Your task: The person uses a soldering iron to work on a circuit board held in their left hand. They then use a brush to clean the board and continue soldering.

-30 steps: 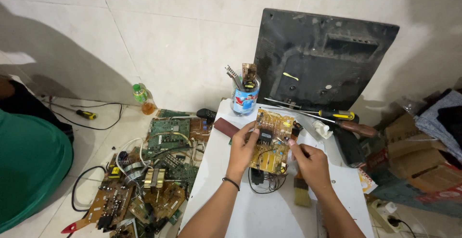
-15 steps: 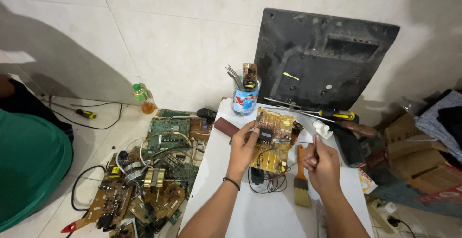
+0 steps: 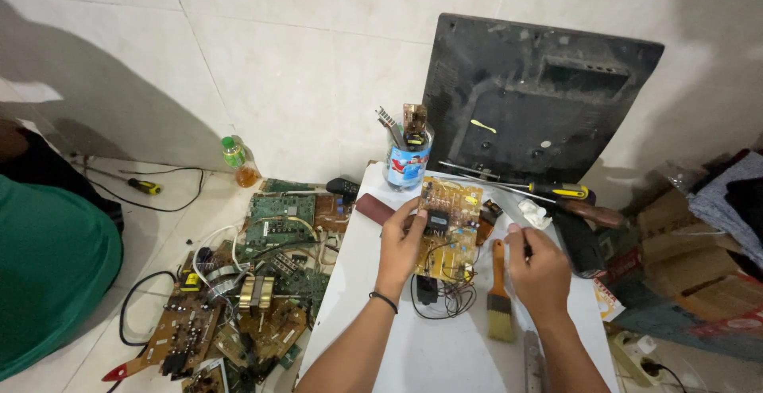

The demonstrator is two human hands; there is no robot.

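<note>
My left hand [image 3: 400, 243] grips the left edge of a yellow-brown circuit board [image 3: 450, 226], held tilted over a white table [image 3: 445, 353]; black wires [image 3: 439, 298] hang from the board onto the table. To the right of the board, my right hand [image 3: 540, 270] is closed around a thin dark tool whose tip shows at the thumb. A paintbrush [image 3: 499, 298] with an orange handle lies on the table between my two hands, just left of the right one.
A cut bottle [image 3: 407, 158] holding tools stands behind the board. A black monitor back [image 3: 532, 99] leans on the wall. Screwdrivers [image 3: 556, 192] lie at the table's rear. Circuit boards [image 3: 254, 282] cover the floor at left, beside a person in green [image 3: 48, 266].
My right hand has drawn back from the board to the right, uncovering the paintbrush on the table. The left hand keeps the board in place.
</note>
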